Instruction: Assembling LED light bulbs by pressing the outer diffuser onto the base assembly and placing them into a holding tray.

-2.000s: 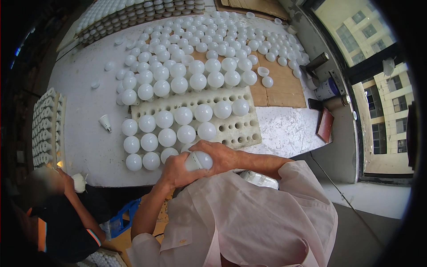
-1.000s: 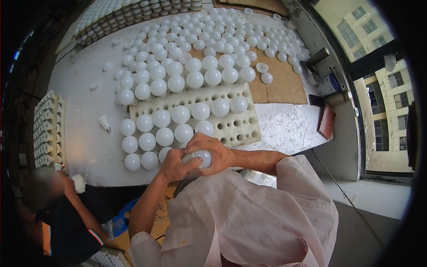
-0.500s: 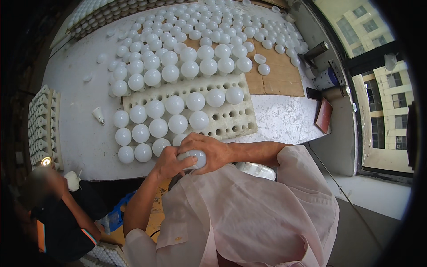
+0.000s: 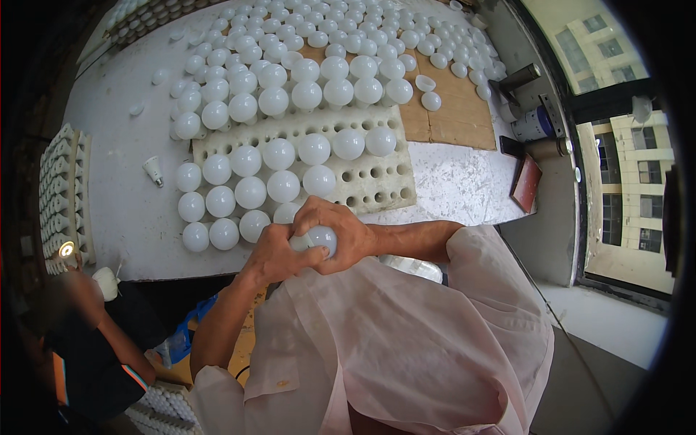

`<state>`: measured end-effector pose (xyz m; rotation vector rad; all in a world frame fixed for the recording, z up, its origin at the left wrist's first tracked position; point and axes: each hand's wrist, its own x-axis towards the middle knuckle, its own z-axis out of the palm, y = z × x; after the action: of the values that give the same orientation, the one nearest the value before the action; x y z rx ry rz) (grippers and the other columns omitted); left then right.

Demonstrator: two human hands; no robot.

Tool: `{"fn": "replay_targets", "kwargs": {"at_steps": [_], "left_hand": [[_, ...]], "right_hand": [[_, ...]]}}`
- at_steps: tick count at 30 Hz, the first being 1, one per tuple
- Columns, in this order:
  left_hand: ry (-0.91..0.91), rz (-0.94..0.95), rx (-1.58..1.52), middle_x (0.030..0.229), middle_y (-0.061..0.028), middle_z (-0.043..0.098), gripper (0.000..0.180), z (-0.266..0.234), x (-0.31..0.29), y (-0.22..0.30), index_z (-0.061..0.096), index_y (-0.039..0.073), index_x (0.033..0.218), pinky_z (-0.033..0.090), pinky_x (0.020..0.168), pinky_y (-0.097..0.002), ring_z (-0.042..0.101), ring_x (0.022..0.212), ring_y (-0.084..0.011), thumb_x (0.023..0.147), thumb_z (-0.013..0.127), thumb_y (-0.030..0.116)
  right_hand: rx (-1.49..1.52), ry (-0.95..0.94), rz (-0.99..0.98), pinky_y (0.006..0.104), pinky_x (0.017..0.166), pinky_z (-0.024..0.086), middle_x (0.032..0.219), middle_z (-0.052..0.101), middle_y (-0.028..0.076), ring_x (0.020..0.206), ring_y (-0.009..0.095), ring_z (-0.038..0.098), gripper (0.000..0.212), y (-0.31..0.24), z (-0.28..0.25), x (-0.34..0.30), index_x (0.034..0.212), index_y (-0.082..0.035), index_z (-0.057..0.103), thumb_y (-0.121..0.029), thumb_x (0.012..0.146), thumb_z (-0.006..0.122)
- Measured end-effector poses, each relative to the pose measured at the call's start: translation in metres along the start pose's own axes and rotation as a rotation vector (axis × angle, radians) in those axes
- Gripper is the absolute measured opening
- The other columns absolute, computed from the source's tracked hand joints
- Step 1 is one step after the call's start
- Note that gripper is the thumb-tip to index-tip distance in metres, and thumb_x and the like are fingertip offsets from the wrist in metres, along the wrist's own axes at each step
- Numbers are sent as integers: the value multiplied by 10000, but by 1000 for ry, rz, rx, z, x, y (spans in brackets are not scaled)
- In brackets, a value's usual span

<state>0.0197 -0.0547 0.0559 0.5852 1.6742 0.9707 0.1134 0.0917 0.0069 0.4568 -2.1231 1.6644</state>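
Note:
Both my hands close round one white light bulb [image 4: 321,240] at the table's near edge. My left hand [image 4: 277,252] grips it from the left, its thumb lying across the bulb. My right hand [image 4: 338,230] wraps it from the far side and the right. The bulb's lower end is hidden in my fingers. Just beyond my hands lies a pale tray [image 4: 377,190] with rows of holes. White round bulbs [image 4: 283,186] stand in several rows in its left part, while holes at its near right show bare.
Many white domes [image 4: 362,43] cover the far table, some on brown cardboard [image 4: 464,119]. One bulb with a base [image 4: 153,170] lies at the left, near stacked trays [image 4: 65,196]. A co-worker's hand [image 4: 83,290] is by a lit lamp [image 4: 67,249]. A red-brown block [image 4: 527,185] stands right.
The view has shifted slightly, with the tray and bulbs sitting a little higher in the picture. My hands keep hold of the same bulb; its round top shows a little more.

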Motion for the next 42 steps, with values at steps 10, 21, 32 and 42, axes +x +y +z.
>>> {"fn": "replay_targets", "kwargs": {"at_steps": [10,21,32,42], "left_hand": [[-222,17,-1168,715,-151,613,671,11,48,-39,516,13,1123,424,298,-234,599,466,-208,853,478,627],[-323,-134,-961,1000,-249,629,774,42,68,-53,434,-19,1245,535,452,-297,676,698,-276,873,381,657],[-285,-56,-623,1139,-269,586,387,54,86,-36,452,-74,1204,535,549,-272,679,812,-259,891,571,119],[232,36,-473,1090,-229,630,315,22,17,-27,493,-60,1150,521,566,-255,680,804,-239,845,548,0]], "right_hand": [[148,-21,405,366,936,416,1305,364,138,1114,202,447,938,10,-24,0,1414,-79,228,-85,640,757],[-292,595,566,357,978,388,1250,438,143,1160,247,462,875,6,-77,-52,1378,-60,314,-129,648,792],[-726,552,460,426,982,401,1295,422,200,1169,367,453,718,107,-179,-97,1328,-84,424,-126,684,738],[-1194,665,854,467,917,448,1175,529,294,1080,429,527,767,243,-353,-102,1322,-59,430,-339,689,760]]}}
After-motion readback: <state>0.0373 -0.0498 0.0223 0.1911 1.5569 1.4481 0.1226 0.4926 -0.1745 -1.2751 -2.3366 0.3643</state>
